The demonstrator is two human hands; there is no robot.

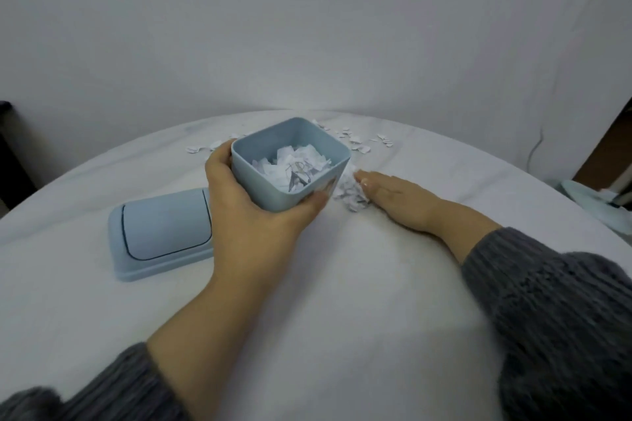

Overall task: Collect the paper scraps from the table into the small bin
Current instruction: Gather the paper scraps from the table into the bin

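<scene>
The small bin (270, 196), pale blue with its top open, is located toward the far edge of the table (342, 301), roughly at mid-width. It is gripped by the left hand (253, 215): the thumb is pressed along the near wall and the fingers are curled round the far-left corner. Whether the base is in contact with the table cannot be determined. White paper scraps (294, 164) are seen inside the bin, covering its bottom. The right hand (393, 196) is laid palm-down on the table just right of the bin, fingers straight and held together, nothing gripped. Its fingertips are touching a small heap of scraps (352, 195), which is bunched against the bin's right wall. Further loose scraps (355, 142) are scattered along the far edge of the table, behind the bin on both sides. The bin lid (164, 232), same pale blue, is lying flat on the table to the left of the bin, partly hidden by the left wrist. Grey knitted sleeves (547, 301) are noted on both forearms.
</scene>
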